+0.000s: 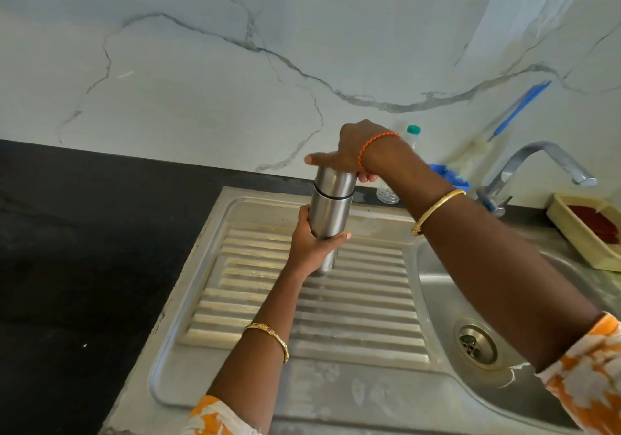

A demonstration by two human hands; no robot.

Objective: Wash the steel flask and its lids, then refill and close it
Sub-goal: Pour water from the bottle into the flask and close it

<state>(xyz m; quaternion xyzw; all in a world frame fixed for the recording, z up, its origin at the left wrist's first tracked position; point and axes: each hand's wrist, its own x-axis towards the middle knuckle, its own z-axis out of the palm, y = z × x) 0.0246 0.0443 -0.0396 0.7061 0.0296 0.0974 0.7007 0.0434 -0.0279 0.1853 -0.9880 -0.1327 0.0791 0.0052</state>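
Ribbed stainless-steel draining board [336, 317] beneath. Tall cylindrical steel flask [331, 213] upright over it, base hidden, contact unclear. Left hand [314, 243] wrapped around lower body. Right hand [356, 149] cupped over steel cap [336, 179]. Advice: hold body firm, twist only cap, keep flask vertical.

Flask [331, 206] on drainboard [302, 317], left of basin [447, 293]

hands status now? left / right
Left hand: closed around the cylindrical steel flask body.
Right hand: closed over the flask's steel cap.
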